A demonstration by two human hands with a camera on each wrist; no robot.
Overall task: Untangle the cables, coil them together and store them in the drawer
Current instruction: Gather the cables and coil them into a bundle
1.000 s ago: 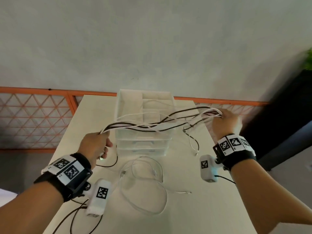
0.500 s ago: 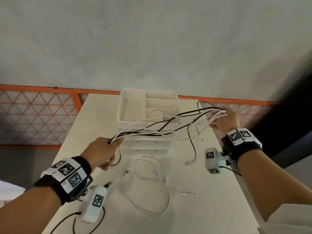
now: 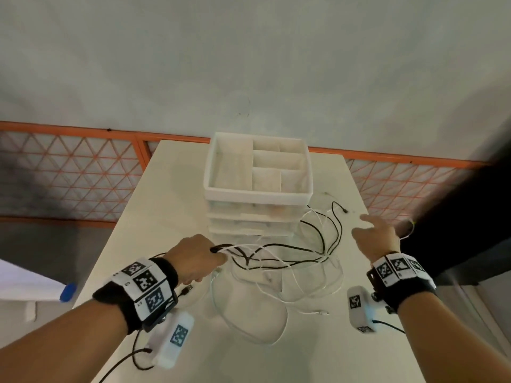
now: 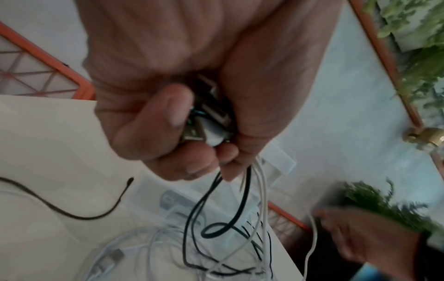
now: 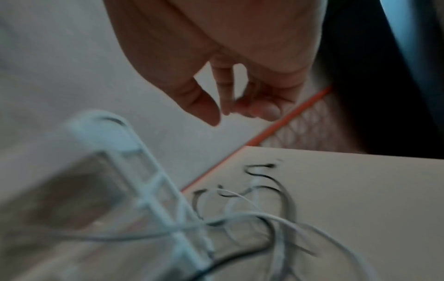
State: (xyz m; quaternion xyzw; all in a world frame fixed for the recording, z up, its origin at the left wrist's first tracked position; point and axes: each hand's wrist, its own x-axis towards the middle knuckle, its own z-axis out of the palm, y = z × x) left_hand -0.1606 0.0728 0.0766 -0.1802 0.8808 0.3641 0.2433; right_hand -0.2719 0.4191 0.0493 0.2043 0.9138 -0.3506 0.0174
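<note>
While the left hand (image 3: 193, 258) grips the cables' (image 3: 290, 258) plug ends in curled fingers (image 4: 153, 121), the right hand (image 3: 377, 236) hovers above the tabletop (image 3: 171, 194), fingers seemingly loose and empty.

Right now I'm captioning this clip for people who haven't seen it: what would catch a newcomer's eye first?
First the left hand, fist closed on a bundle of black and white cables that sprawl in loops over the pale table in front of it. Behind them stands a white drawer unit with a divided tray on top. The right hand hovers open at the table's right edge, holding nothing.
</note>
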